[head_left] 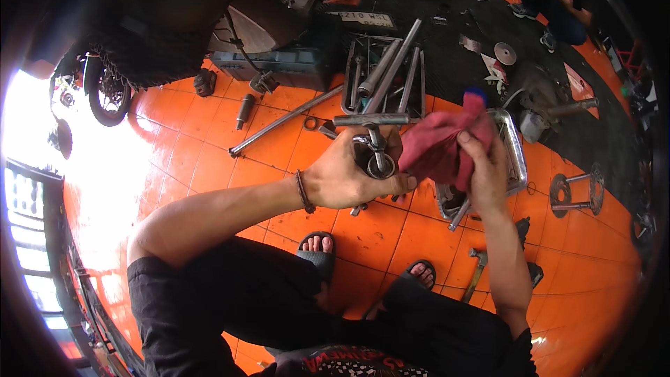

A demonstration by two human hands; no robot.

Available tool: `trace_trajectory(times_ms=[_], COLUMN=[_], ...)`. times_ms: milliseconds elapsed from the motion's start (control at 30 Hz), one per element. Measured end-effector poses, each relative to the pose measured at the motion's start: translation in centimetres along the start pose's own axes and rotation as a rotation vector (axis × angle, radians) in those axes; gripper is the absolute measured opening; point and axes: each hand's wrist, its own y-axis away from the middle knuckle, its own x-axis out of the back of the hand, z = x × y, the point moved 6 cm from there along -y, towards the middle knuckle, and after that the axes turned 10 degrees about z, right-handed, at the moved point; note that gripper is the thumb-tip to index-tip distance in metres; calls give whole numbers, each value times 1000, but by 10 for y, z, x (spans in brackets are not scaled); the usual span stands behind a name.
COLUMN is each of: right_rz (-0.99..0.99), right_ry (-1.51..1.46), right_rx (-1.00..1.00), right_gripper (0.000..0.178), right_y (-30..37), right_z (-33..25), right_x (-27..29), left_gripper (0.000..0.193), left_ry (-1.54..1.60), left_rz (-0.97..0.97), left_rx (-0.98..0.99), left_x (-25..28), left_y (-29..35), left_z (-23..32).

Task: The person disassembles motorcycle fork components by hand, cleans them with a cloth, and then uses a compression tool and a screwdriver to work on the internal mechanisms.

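My left hand [352,178] is closed around a shiny metal part [377,146] with a ring-shaped end. A straight bar [370,119] shows just above this hand, and it seems to join the part like the top of a T. In my right hand [486,174] a bunched red cloth [447,139] is gripped between thumb and fingers. The cloth has a blue patch at its top and reaches across to my left fingertips. It hides part of a metal tray [518,157] on the floor behind.
A second tray [347,94] holds long metal tubes [398,63]. On the orange tiles lie a long rod [286,120], a hammer [477,265] and a metal piece with two discs [578,192]. A toolbox [279,63] stands beyond, and another person [558,7] sits at the far right.
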Motion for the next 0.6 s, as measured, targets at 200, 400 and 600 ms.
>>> trace_trajectory(times_ms=[200,400,600], right_rz=[-132,-404,-614], right_ry=[243,410,574], right_rx=[338,518,609], right_gripper=[32,35,38], right_y=[8,21,30], right_z=[-83,-103,-92], right_x=[-33,-62,-65], left_gripper=[29,43,39], left_ry=[64,49,-52], left_rz=[-115,-180,-355], left_rx=[22,-159,-17], left_x=[-17,-19,-18], left_y=[-7,-11,-5], left_z=[2,4,8])
